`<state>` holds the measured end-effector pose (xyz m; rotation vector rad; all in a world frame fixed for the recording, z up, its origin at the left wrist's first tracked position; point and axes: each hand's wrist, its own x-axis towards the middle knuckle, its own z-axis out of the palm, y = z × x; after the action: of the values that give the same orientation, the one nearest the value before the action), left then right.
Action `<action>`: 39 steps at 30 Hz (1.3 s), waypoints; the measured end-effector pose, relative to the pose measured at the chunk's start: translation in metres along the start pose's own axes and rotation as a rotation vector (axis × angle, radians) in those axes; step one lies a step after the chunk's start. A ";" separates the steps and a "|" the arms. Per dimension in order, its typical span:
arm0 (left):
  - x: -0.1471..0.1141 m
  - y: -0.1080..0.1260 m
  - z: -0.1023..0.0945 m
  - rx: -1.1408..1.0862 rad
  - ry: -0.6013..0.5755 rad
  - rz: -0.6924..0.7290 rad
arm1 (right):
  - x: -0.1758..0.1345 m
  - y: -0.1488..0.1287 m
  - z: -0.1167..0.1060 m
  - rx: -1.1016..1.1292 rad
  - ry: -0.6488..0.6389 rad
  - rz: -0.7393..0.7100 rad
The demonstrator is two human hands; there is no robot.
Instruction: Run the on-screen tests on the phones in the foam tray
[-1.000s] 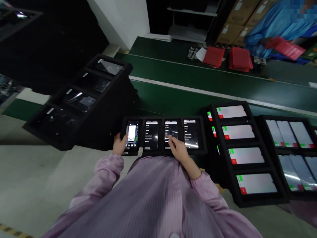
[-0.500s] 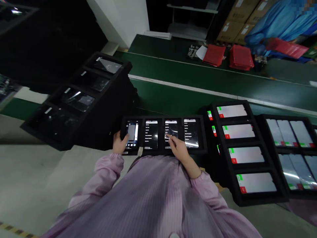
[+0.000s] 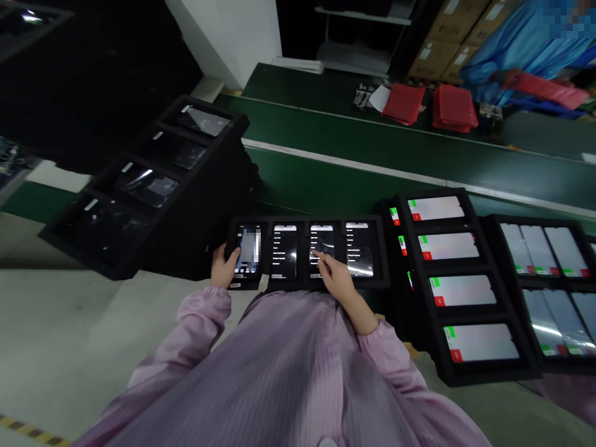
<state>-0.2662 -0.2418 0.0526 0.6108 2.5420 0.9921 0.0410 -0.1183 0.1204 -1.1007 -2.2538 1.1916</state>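
Observation:
A black foam tray [image 3: 382,257] lies in front of my body with a row of lit phones set in its slots. My left hand [image 3: 224,268] is closed around the tray's left end, its thumb lying at the edge of the leftmost phone [image 3: 248,248], which shows a light panel and icons. My right hand [image 3: 336,278] holds nothing; its index finger points onto the third phone [image 3: 328,238], and the other fingers are curled. The second phone [image 3: 285,257] and the rightmost phone [image 3: 358,248] show white menu text on black.
To the left stand stacked black trays [image 3: 153,152] of dark-screened phones. At the right, another tray [image 3: 500,310] holds phones with white screens and green and red corners. Beyond the green bench [image 3: 316,186] are red sheets [image 3: 403,104] and a co-worker's blue sleeve [image 3: 484,65].
Both hands stay nearly in place; my left thumb has shifted slightly on the leftmost phone. The menus look the same. Across the bench, the co-worker's red sheet has moved slightly right.

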 end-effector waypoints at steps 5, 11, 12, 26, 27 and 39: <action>0.005 -0.005 0.004 -0.024 0.037 -0.054 | 0.001 0.000 0.003 0.004 0.003 -0.061; 0.007 -0.007 0.005 -0.016 0.041 -0.055 | 0.004 -0.006 0.010 -0.046 -0.062 -0.058; 0.007 -0.007 0.005 -0.014 0.040 -0.059 | 0.005 -0.009 0.011 -0.056 -0.078 -0.058; 0.005 -0.003 0.001 -0.072 0.005 -0.112 | 0.038 -0.047 0.031 -0.290 -0.324 -0.043; 0.005 -0.002 0.001 -0.078 0.002 -0.118 | 0.041 -0.049 0.032 -0.305 -0.338 -0.045; 0.001 0.002 0.000 -0.074 0.009 -0.147 | 0.064 -0.056 0.041 -0.415 -0.309 0.029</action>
<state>-0.2670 -0.2400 0.0540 0.3935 2.5034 1.0335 -0.0514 -0.1096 0.1396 -1.1577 -2.8245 0.9823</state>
